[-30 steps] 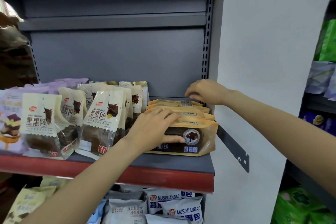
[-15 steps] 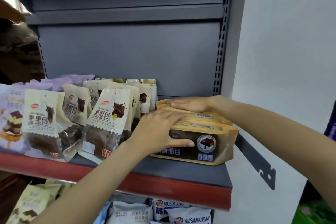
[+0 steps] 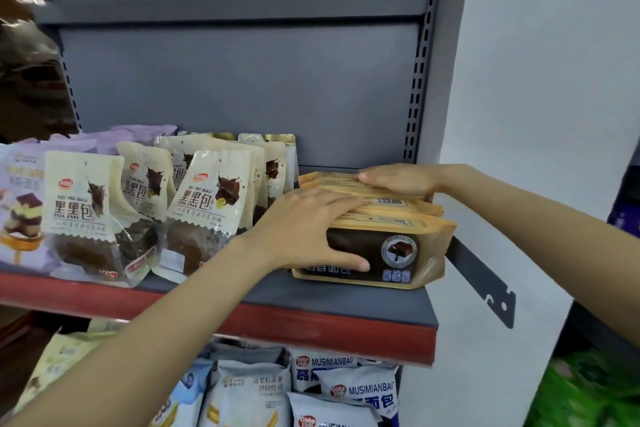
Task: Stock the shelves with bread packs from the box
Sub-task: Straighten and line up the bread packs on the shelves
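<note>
Tan kraft-coloured bread packs (image 3: 388,246) stand in a short row at the right end of the grey shelf (image 3: 346,302), which has a red front edge. I count about four, one behind another; those at the back are partly hidden. The front pack shows a dark window, a round badge with a chocolate cube, and Chinese writing that my thumb partly covers. My left hand (image 3: 308,229) clasps that front pack, fingers laid over its top edge and thumb pressed across its face. My right hand (image 3: 398,178) lies flat, fingers straight, on top of the rearmost packs.

Just left of the row stand cream pouches (image 3: 207,204) of dark bread, printed "HEI HEI BAO" with large Chinese characters and a red oval logo; five or six show, and the exact count is unclear. Farther left stand lilac packs (image 3: 20,204) picturing layered cake.

On the tier below lie white-and-blue bags (image 3: 360,392) marked "MUSIMIANBAO" and "Date"; at least three are in view.
</note>
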A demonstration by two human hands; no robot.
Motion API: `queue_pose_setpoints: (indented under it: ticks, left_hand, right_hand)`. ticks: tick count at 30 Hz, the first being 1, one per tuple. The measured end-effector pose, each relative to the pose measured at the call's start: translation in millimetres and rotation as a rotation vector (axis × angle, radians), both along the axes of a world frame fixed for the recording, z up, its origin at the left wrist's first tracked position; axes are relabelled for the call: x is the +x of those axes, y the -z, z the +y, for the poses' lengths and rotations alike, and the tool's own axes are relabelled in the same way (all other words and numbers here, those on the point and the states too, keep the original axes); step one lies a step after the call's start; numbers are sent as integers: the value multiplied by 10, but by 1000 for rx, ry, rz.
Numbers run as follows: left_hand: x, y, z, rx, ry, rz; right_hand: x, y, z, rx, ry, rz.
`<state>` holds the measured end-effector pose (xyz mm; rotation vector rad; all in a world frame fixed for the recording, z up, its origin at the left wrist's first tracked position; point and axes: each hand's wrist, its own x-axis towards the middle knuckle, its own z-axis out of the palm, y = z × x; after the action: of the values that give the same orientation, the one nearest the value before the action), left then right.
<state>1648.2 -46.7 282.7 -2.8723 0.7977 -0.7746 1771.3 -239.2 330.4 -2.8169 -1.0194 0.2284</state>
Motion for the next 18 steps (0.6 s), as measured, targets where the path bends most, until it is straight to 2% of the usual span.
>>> queue_pose_setpoints:
  ticks: [3, 10, 14, 18]
  left_hand:
    - [37, -13, 11, 62, 23, 10]
    - [73, -14, 6, 83, -10, 19]
    - [-26, -73, -16, 117, -44, 3]
    - [-266, -106, -24, -7, -14, -117]
  right_hand:
    - [-37, 78, -100, 10, 31, 98]
    - [-132, 135, -80, 109, 94, 108]
    - [-338, 54, -127, 170, 60, -69]
    - [-795, -126, -161, 189, -62, -400]
